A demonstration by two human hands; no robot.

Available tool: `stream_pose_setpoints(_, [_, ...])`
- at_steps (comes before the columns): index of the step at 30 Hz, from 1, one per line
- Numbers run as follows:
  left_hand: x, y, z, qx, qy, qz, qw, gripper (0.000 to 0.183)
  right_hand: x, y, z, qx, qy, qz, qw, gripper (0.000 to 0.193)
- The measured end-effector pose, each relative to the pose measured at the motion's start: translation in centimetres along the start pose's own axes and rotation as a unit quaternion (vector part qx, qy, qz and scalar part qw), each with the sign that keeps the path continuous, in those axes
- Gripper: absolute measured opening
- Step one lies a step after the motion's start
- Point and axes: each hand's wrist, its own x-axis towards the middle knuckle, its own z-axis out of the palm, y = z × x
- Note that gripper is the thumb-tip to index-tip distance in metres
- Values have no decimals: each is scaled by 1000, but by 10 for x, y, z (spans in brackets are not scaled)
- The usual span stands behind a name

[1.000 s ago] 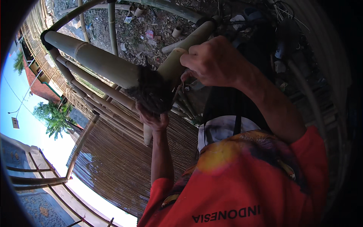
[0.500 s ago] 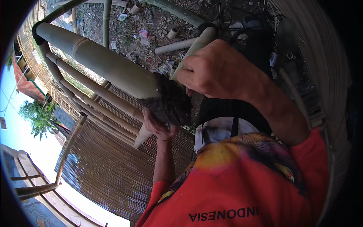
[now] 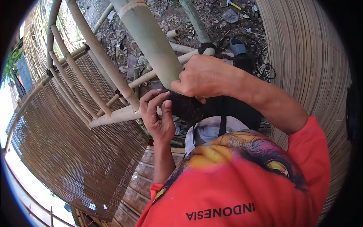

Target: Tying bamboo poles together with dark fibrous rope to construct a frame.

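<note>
A thick pale-green bamboo pole [image 3: 153, 41] slants down toward me from the top. Dark, shaggy fibre binding [image 3: 185, 106] wraps its near end, just in front of my waist. My left hand [image 3: 157, 119] is beside the binding with fingers apart and thumb raised, and its fingertips are close to the dark fibre. Above the binding, my right hand [image 3: 200, 77] is closed in a fist next to the pole. Whatever its fingers may hold is hidden from view.
Thinner bamboo rails [image 3: 100, 49] meet a bamboo crosspiece [image 3: 117, 116] at left. Black lashing [image 3: 207, 47] marks another joint. A slatted screen [image 3: 72, 151] stands left, and another [image 3: 302, 49] right. A hammer [image 3: 235, 5] lies on littered ground beyond a sandalled foot [image 3: 238, 47].
The view has turned, so the thick pole now stands more upright. My left hand has gone from cupping under the binding to fingers spread beside it. My right hand stays closed.
</note>
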Motion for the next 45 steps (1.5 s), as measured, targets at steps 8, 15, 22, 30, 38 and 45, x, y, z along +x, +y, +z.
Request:
stream_pose_setpoints(8, [19,9,-5,-230,-46,-213,948,8,29,9,-10,-16,-76,-105,991,50])
stream_pose_setpoints(15, [19,10,-17,-312,-71,-214,923,22,45,-6,-22,-70,-81,-164,981,29])
stream_pose_setpoints(22, [9,4,-11,-302,-69,-166,936,50,88,-30,-55,43,-238,-126,962,51])
stream_pose_setpoints(30, [-18,-1,19,-386,-48,-166,906,61,114,-49,-62,173,-352,55,918,23])
stream_pose_setpoints(38, [-11,10,39,-409,72,-144,898,56,78,-66,-51,137,-172,88,972,37])
stream_pose_setpoints(45, [9,14,18,-429,-1,-234,873,20,-53,-88,4,65,168,72,981,80])
